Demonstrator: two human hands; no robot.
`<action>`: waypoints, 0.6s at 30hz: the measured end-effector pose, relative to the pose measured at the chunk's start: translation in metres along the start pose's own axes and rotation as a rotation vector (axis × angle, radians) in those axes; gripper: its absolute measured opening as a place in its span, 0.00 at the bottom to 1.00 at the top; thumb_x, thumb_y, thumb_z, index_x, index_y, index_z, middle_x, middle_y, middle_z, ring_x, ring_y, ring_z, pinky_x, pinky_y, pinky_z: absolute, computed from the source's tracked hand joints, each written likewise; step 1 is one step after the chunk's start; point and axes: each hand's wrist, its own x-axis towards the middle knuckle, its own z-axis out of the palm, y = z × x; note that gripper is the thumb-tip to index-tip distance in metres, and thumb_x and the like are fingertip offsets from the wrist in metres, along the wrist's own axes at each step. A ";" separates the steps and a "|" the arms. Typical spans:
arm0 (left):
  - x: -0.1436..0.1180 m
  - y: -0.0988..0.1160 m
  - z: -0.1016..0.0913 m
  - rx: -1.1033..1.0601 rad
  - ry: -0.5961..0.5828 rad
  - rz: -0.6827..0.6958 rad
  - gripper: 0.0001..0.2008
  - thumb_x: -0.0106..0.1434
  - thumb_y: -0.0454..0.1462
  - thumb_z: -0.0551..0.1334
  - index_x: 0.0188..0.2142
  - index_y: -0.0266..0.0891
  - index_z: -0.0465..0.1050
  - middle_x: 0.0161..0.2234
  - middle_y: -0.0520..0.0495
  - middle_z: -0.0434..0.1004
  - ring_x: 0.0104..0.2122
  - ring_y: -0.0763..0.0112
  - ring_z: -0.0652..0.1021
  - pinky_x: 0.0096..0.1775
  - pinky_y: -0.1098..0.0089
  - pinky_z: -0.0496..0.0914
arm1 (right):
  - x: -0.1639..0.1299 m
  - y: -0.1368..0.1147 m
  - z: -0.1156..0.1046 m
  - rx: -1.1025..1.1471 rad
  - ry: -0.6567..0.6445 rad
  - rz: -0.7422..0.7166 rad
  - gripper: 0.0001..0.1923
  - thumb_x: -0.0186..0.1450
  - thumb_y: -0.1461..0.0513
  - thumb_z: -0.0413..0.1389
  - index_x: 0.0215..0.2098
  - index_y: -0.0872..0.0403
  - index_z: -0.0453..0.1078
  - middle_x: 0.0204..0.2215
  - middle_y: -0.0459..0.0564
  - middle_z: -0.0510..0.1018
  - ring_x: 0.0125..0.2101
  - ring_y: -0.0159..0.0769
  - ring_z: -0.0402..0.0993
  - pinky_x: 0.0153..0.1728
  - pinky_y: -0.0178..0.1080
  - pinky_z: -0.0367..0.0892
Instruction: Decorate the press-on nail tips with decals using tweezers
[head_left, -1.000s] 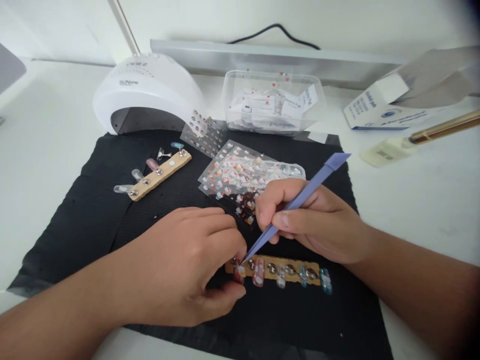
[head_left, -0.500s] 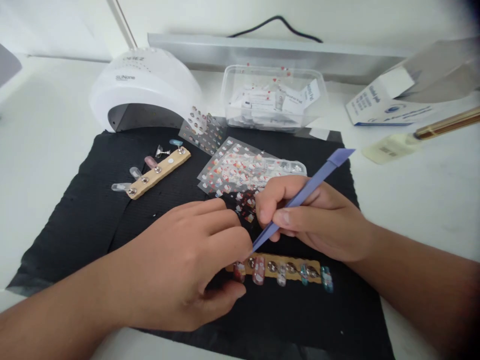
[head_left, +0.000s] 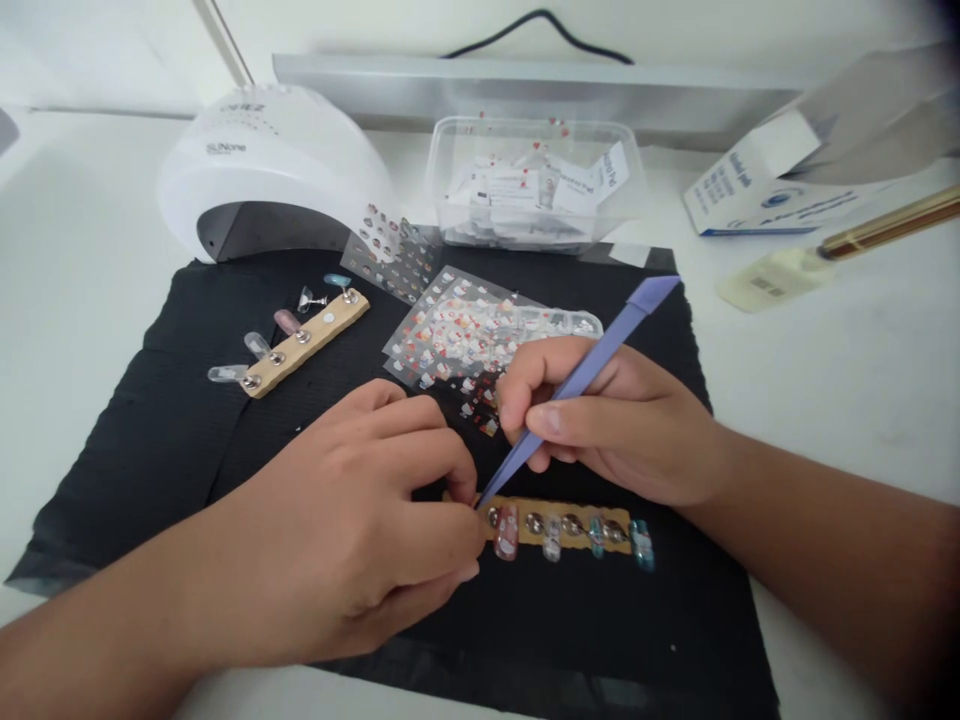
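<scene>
Held like a pen in my right hand (head_left: 600, 425) is a pair of purple tweezers (head_left: 581, 380). Their tips point down at the left end of a wooden false-nail stand (head_left: 592, 512), beside the fingers of my left hand (head_left: 405, 520). My left fingers and thumb are closed over that end and hide what is between them. Along the stand's front edge are a pink false nail (head_left: 507, 532), a clear one (head_left: 552, 540) and two blue-green ones, the outermost (head_left: 642, 545) at the right end. Sticker sheets (head_left: 442, 330) lie just behind my hands.
A second wooden stand (head_left: 307, 345) with several false nails lies on the black mat (head_left: 150, 400). Behind are a white nail lamp (head_left: 277, 165) and a clear tub (head_left: 536, 225) of packets. A carton (head_left: 750, 180) and a gold-capped bottle (head_left: 780, 275) are on the right.
My left index finger and thumb have come together over the stand's left end, covering the red false nail seen there before. The tweezer tips remain near those fingers; the whole view has shifted slightly.
</scene>
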 end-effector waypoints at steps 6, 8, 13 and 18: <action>-0.001 -0.001 0.001 -0.034 -0.004 -0.002 0.06 0.69 0.33 0.60 0.37 0.40 0.76 0.38 0.50 0.79 0.38 0.66 0.74 0.43 0.58 0.63 | 0.001 -0.001 -0.002 0.083 0.071 0.007 0.03 0.58 0.66 0.60 0.26 0.57 0.72 0.19 0.43 0.73 0.18 0.23 0.65 0.15 0.29 0.52; -0.001 -0.001 0.002 -0.035 0.027 0.004 0.05 0.68 0.33 0.60 0.38 0.39 0.75 0.38 0.50 0.79 0.38 0.66 0.74 0.44 0.58 0.63 | 0.002 0.000 -0.004 0.139 0.096 -0.001 0.03 0.57 0.66 0.61 0.25 0.57 0.72 0.19 0.43 0.74 0.18 0.24 0.67 0.16 0.30 0.52; -0.003 0.001 0.003 -0.081 0.041 -0.025 0.04 0.68 0.32 0.61 0.37 0.37 0.75 0.36 0.49 0.77 0.37 0.68 0.73 0.44 0.61 0.65 | 0.003 0.002 -0.008 0.230 0.111 -0.009 0.03 0.57 0.66 0.60 0.25 0.56 0.73 0.16 0.41 0.73 0.17 0.25 0.66 0.18 0.32 0.54; -0.001 0.000 0.002 -0.077 0.005 -0.011 0.05 0.69 0.32 0.60 0.35 0.37 0.75 0.38 0.50 0.78 0.38 0.69 0.74 0.43 0.62 0.65 | 0.003 0.002 -0.008 0.240 0.103 -0.010 0.04 0.59 0.66 0.60 0.26 0.56 0.72 0.16 0.41 0.73 0.17 0.24 0.65 0.19 0.32 0.55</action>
